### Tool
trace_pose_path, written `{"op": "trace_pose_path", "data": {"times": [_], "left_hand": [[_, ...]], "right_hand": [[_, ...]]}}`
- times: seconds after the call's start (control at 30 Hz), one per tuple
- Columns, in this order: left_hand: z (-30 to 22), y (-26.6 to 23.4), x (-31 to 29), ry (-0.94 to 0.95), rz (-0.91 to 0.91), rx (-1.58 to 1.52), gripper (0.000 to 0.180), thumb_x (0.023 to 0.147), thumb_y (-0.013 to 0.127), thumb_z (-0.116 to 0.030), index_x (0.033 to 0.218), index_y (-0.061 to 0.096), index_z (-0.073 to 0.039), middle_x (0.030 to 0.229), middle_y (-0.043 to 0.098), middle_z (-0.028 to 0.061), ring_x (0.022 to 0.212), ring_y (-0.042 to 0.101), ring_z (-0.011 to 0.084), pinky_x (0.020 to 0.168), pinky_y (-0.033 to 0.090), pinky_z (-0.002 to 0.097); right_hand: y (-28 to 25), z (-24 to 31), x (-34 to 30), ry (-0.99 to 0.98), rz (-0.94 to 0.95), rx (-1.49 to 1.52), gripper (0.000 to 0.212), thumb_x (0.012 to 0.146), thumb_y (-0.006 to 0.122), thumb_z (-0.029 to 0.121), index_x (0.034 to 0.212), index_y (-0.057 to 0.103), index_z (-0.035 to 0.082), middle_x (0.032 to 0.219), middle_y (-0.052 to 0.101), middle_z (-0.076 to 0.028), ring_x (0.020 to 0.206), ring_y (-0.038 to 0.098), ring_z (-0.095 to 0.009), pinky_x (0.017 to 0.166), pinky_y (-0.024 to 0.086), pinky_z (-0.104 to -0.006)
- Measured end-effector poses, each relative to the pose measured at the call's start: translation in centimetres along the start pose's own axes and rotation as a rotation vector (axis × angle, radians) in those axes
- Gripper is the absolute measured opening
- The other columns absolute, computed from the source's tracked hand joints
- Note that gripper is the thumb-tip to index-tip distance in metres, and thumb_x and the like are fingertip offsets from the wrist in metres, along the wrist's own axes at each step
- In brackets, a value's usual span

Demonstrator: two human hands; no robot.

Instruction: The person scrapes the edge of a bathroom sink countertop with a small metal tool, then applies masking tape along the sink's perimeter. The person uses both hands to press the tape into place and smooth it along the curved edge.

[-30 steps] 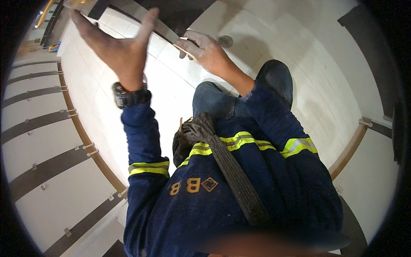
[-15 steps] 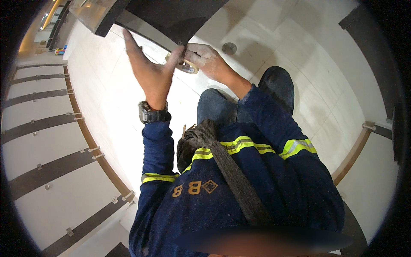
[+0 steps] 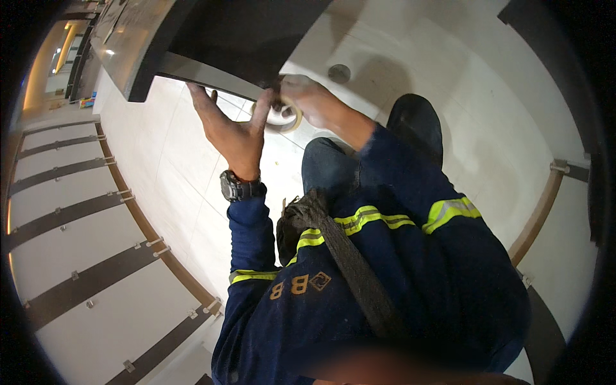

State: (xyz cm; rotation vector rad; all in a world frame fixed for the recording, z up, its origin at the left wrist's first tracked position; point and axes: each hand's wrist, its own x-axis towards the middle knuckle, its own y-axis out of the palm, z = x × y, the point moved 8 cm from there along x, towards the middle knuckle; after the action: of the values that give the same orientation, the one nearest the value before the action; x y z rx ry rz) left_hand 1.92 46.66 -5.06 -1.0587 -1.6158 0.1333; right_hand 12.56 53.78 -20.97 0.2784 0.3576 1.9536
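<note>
My left hand (image 3: 234,138) is at the lower edge of a dark panel (image 3: 244,38), thumb and fingers spread apart along its grey strip (image 3: 212,75). The thumb reaches toward the panel's near corner. At that corner my right hand (image 3: 313,101) is closed on a roll of pale tape (image 3: 294,123), which hangs below the corner with its ring facing me. The right fingertips are partly hidden behind the roll and smeared by motion. Whether a strip of tape runs from the roll to the panel I cannot tell.
A grey slab with a dark edge (image 3: 146,58) juts out at upper left. White cubicle doors (image 3: 106,295) with dark posts line the left side. A round drain cover (image 3: 339,73) sits in the pale tiled floor (image 3: 475,167). More partitions (image 3: 564,250) stand at right.
The panel and slab now sit lower in the picture. Both hands stay at the panel edge. The tape roll hangs a little lower and shows more of its ring.
</note>
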Motion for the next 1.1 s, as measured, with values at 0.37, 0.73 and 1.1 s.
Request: {"op": "trace_pose_path", "data": {"times": [0.37, 0.73, 1.1], "left_hand": [[3.3, 0.9, -0.2, 0.139, -0.057, 0.186, 0.127, 0.066, 0.096, -0.043, 0.161, 0.022, -0.003, 0.162, 0.031, 0.0307, 0.149, 0.037, 0.0447, 0.119, 0.038, 0.0538], [-6.5, 1.5, -3.2, -0.302, 0.358, -0.513, 0.027, 0.093, 0.077, -0.019, 0.113, 0.073, -0.002, 0.104, 0.07, 0.0112, 0.091, 0.066, 0.0209, 0.075, 0.052, 0.0319], [-10.4, -0.2, -0.2, -0.181, 0.377, -0.334, 0.015, 0.095, 0.074, -0.015, 0.101, 0.07, -0.002, 0.099, 0.072, 0.0076, 0.091, 0.066, 0.017, 0.081, 0.053, 0.032]], "right_hand": [[-4.4, -2.2, -4.2, 0.194, 0.002, -0.151, 0.027, 0.103, 0.061, 0.025, 0.118, 0.075, 0.007, 0.101, 0.073, -0.006, 0.088, 0.066, -0.014, 0.076, 0.054, -0.0279], [-1.2, 13.3, -13.1, -0.139, 0.072, -0.403, 0.059, 0.1, 0.063, 0.014, 0.155, 0.044, 0.005, 0.095, 0.068, -0.009, 0.086, 0.064, -0.016, 0.081, 0.052, -0.0287], [-0.6, 15.7, -14.6, -0.297, 0.082, -0.323, 0.063, 0.097, 0.068, 0.007, 0.155, 0.042, 0.005, 0.102, 0.068, -0.01, 0.097, 0.064, -0.016, 0.089, 0.051, -0.0303]]}}
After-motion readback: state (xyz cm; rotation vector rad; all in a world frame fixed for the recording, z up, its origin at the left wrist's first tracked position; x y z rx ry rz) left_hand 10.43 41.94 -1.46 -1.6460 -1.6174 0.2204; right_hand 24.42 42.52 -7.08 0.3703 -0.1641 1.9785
